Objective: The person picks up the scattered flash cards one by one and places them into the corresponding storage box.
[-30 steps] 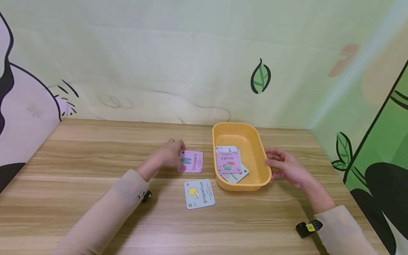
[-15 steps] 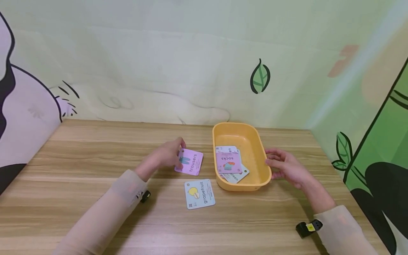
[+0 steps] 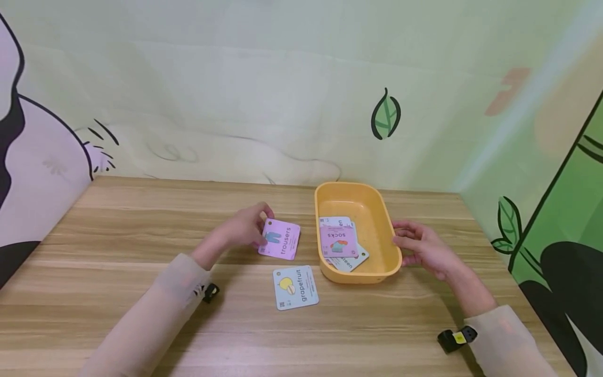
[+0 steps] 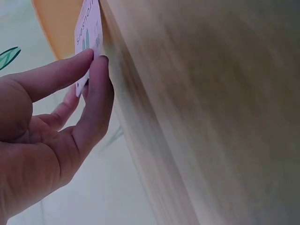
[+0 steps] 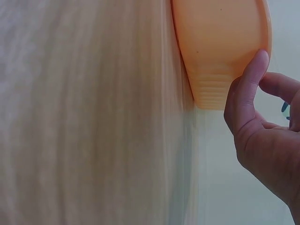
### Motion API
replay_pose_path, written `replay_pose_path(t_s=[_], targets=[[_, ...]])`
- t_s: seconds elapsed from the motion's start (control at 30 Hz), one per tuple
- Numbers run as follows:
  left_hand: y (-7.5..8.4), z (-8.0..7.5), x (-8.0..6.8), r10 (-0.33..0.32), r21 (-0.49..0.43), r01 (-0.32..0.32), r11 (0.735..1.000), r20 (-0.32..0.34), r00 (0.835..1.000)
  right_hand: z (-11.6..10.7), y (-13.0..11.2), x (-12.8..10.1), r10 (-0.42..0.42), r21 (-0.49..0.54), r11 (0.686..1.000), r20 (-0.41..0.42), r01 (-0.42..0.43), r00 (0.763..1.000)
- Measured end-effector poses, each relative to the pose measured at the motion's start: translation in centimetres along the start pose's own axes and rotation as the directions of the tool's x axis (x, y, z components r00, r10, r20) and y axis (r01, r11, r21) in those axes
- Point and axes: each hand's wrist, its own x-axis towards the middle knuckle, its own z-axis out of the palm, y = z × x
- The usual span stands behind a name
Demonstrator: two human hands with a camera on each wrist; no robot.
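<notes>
The trousers card lies left of the tray, the grapefruit card before it.

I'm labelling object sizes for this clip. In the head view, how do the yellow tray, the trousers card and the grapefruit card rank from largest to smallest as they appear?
1. Yellow tray, clearly largest.
2. Grapefruit card and trousers card: look about alike. The trousers card is tilted, pinched by the left hand and partly hidden, so I won't rank them.

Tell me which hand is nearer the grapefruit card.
Left. The left hand pinches the trousers card just above the grapefruit card; the right hand is beyond the yellow tray, at its far wall.
</notes>
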Motion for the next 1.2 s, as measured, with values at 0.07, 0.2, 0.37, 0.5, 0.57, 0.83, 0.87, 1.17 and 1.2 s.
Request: replay_pose_path(t_s=[0.07, 0.2, 0.37, 0.5, 0.57, 0.83, 0.87, 1.17, 1.2], targets=[[-0.1, -0.2, -0.1, 0.016, -0.057, -0.016, 0.998, 0.004, 1.0, 0.0, 0.0, 0.0, -0.005, -0.001, 1.0, 0.004, 0.005, 1.0], [-0.4, -0.6, -0.4, 0.027, -0.158, -0.027, 0.987, 0.002, 1.0, 0.0, 0.0, -0.1, -0.001, 0.001, 1.0, 0.0, 0.001, 1.0], [-0.4, -0.9, -0.8, 0.036, -0.23, -0.042, 0.972, -0.03, 0.999, 0.0, 0.1, -0.1, 0.004, 0.003, 1.0, -0.002, -0.004, 1.0], [-0.1, -1.0, -1.1, 0.07, -0.257, -0.083, 0.963, -0.06, 0.996, 0.0, 0.1, -0.2, 0.007, 0.004, 1.0, -0.008, -0.007, 1.0], [0.0, -1.0, -1.2, 0.09, -0.273, -0.107, 0.956, -0.074, 0.993, 0.0, 0.0, -0.2, 0.011, 0.006, 1.0, -0.012, -0.011, 1.0], [0.9, -0.6, -1.5, 0.134, -0.371, -0.178, 0.912, -0.141, 0.981, 0.0, 0.0, -0.2, 0.007, 0.005, 1.0, -0.008, -0.007, 1.0], [1.0, -0.5, -1.5, 0.135, -0.38, -0.183, 0.907, -0.151, 0.979, 0.0, 0.0, -0.2, 0.005, 0.004, 1.0, -0.006, -0.005, 1.0], [1.4, -0.1, -1.6, 0.164, -0.485, -0.229, 0.844, -0.173, 0.971, 0.1, -0.2, -0.3, 0.001, 0.02, 1.0, 0.001, -0.001, 1.0], [1.5, 0.0, -1.7, 0.168, -0.495, -0.233, 0.837, -0.173, 0.97, 0.1, -0.2, -0.3, 0.001, 0.022, 1.0, 0.002, -0.001, 1.0]])
